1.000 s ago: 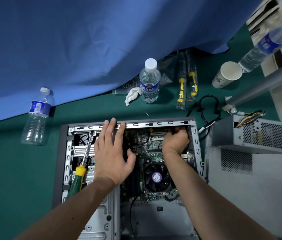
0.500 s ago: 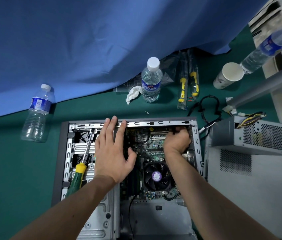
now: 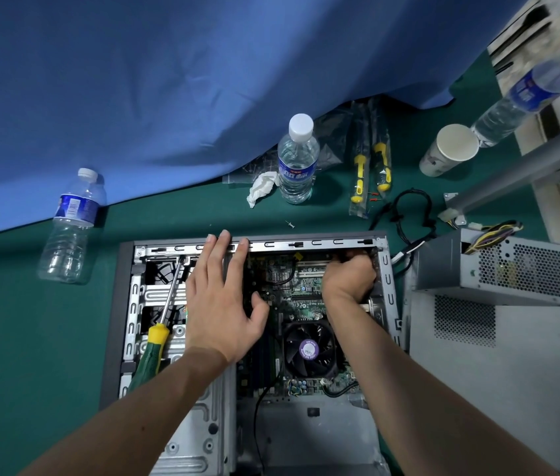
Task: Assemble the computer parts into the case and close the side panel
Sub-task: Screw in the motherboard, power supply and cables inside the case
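An open grey computer case (image 3: 127,304) lies flat on the green table, its motherboard (image 3: 288,280) and black CPU fan (image 3: 309,348) exposed. My left hand (image 3: 220,304) lies flat with straight fingers over the drive cage, fingertips on the case's far rail. Curled fingers of my right hand (image 3: 349,276) reach into the far right corner of the case; what they hold is hidden. A green and yellow screwdriver (image 3: 154,345) rests in the drive cage, left of my left hand. The power supply (image 3: 498,269) sits outside the case on the grey side panel (image 3: 529,389).
Water bottles stand at the left (image 3: 72,225) and at the back centre (image 3: 297,159); a third (image 3: 526,97) lies at the far right. Near them are a crumpled tissue (image 3: 261,187), packaged screwdrivers (image 3: 371,170), a paper cup (image 3: 448,149), a black cable (image 3: 409,214) and a loose screw (image 3: 290,224). Blue cloth (image 3: 168,80) hangs behind.
Both hands stay almost where they were. The right hand has shifted slightly further into the far right corner of the case.
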Motion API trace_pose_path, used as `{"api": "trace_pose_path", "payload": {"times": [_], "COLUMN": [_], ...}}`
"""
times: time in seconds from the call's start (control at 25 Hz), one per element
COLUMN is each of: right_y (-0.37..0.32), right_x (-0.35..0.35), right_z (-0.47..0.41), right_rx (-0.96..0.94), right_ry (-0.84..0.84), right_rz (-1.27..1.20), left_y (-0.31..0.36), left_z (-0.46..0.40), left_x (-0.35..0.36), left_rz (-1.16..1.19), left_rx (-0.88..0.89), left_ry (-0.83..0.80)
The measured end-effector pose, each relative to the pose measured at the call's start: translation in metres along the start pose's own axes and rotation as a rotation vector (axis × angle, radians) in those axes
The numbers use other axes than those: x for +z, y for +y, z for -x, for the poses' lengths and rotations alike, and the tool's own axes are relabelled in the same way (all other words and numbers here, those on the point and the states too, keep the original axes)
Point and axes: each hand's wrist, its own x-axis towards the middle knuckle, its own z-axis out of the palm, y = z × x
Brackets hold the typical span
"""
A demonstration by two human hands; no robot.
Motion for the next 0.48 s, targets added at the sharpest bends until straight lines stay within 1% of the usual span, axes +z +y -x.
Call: {"api": "trace_pose_path", "payload": {"times": [0.12, 0.28, 0.48], "right_y": [0.0032, 0.0036, 0.0046], "right_x": [-0.0007, -0.0014, -0.0026], "right_z": [0.0010, 0.0013, 0.0025], "right_rx": [-0.037, -0.083, -0.087], "right_ry": [-0.004, -0.035, -0.050], "right_rz": [0.005, 0.090, 0.104], "left_y": [-0.0001, -0.0002, -0.0004], "left_z": [0.0003, -0.0001, -0.0001], "left_x": [0.0000, 0.0006, 0.0008], "left_rz": [0.000, -0.002, 0.001], "left_rx": [0.000, 0.002, 0.001], "left_ry": [0.002, 0.006, 0.008]}}
